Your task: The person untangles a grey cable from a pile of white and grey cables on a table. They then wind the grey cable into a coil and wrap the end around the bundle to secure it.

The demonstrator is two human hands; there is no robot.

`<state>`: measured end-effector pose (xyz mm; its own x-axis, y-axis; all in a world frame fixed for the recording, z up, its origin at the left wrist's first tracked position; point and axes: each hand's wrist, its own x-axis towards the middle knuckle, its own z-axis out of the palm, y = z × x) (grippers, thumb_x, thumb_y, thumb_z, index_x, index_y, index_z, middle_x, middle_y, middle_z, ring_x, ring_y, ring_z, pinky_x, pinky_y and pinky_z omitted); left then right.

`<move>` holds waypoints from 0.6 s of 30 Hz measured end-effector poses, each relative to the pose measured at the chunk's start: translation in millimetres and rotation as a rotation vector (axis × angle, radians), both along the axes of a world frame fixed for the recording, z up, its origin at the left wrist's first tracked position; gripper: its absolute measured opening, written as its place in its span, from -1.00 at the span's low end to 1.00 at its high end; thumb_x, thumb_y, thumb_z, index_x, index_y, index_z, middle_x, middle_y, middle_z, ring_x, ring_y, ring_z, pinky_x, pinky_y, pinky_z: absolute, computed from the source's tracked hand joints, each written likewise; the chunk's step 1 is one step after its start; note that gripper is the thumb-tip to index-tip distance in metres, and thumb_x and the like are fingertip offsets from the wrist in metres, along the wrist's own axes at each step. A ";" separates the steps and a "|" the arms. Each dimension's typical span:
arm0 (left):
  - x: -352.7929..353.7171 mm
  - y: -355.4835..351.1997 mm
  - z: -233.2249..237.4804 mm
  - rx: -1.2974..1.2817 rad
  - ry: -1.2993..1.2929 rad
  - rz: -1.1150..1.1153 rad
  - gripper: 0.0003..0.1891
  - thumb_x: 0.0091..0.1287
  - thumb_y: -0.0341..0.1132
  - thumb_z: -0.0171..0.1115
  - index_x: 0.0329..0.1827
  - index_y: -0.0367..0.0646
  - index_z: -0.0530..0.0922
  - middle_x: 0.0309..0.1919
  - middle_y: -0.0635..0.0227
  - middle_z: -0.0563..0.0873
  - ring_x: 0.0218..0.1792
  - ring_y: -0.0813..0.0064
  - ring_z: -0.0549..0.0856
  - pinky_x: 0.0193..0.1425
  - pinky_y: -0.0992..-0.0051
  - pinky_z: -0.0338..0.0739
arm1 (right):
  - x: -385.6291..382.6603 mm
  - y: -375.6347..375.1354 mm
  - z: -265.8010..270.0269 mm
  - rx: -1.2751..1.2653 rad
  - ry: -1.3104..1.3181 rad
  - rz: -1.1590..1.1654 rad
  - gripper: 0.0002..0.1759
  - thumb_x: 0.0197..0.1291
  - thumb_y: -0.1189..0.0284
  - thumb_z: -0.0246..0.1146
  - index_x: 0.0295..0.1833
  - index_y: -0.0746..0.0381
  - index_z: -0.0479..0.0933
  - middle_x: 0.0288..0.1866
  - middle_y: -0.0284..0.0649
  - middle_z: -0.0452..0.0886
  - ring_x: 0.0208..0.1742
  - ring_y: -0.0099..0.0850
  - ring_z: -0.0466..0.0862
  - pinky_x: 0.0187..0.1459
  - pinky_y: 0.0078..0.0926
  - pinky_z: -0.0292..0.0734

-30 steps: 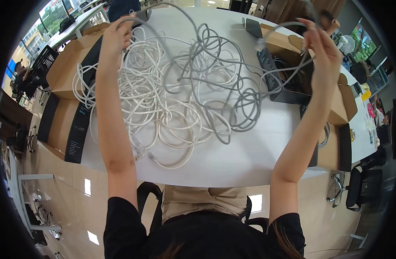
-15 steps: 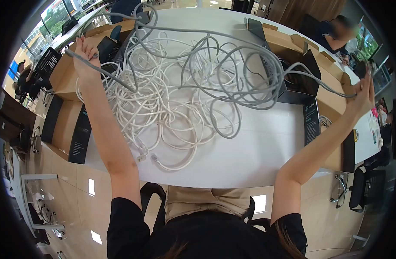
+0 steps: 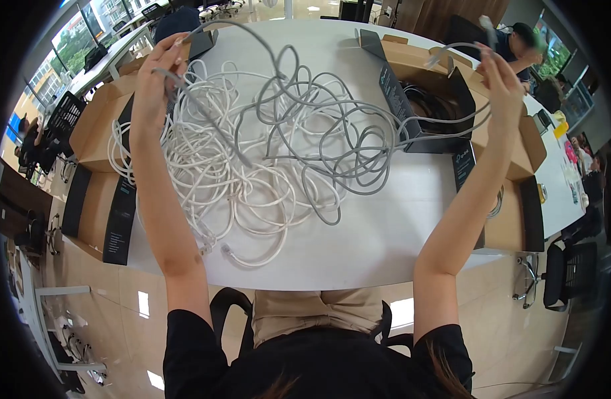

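Raised at the upper left, my left hand (image 3: 162, 66) is closed around a grey network cable (image 3: 368, 103), which arches from the fingers back to the table. A short length of it hangs below the palm. At the upper right, my right hand (image 3: 503, 83) pinches another stretch of the grey cable, and an end with a pale plug sticks out to the left of the fingers. Between the hands the grey cable lies in loose, crossed loops. It partly overlaps a tangled heap of white cables (image 3: 209, 156), with a few plugs at the heap's front edge.
An open black-and-brown box (image 3: 96, 206) stands on the left beside the heap. To the right, an open box (image 3: 392, 93) holds black cables (image 3: 422, 103), and another box (image 3: 518, 213) is below it. The white table (image 3: 358, 246) ends at my lap. A person (image 3: 521, 50) sits beyond.
Both hands have come inward and up, the right one clearly leftward. The grey loops have shifted left and spread looser. The cable end now shows beside my right hand.
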<state>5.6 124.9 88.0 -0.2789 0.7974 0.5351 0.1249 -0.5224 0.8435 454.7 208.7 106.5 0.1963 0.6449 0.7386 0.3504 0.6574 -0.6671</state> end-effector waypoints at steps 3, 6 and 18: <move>18.8 0.1 1.5 -0.006 -0.024 -0.132 -0.72 0.31 -0.35 0.05 0.02 -0.28 0.47 -0.47 0.52 0.44 -0.50 0.77 0.36 -0.49 0.75 0.24 | -24.8 3.1 -8.0 -0.075 -0.351 -0.063 -0.66 0.09 0.34 0.25 -0.04 0.28 0.56 -0.41 -0.36 0.57 -0.43 -0.60 0.47 -0.30 -0.69 0.37; 45.5 -5.0 3.4 0.008 -0.054 -0.195 -0.73 0.31 -0.37 0.03 0.03 -0.25 0.46 -0.41 0.50 0.49 -0.45 0.77 0.40 -0.43 0.75 0.30 | -50.1 8.9 -29.4 -0.003 -0.632 0.127 -0.47 -0.06 0.38 0.33 0.10 0.27 0.45 -0.15 -0.17 0.59 -0.27 -0.40 0.57 -0.14 -0.50 0.45; 98.3 1.1 -19.1 -0.005 0.270 -0.584 -0.57 0.23 -0.34 0.10 0.18 -0.14 0.30 0.00 0.22 0.53 0.12 0.39 0.48 0.06 0.46 0.43 | -154.2 -29.3 -36.1 -0.010 -0.212 0.526 -0.81 0.15 0.44 0.17 -0.16 0.31 0.51 -0.49 -0.17 0.61 -0.51 -0.51 0.59 -0.43 -0.61 0.44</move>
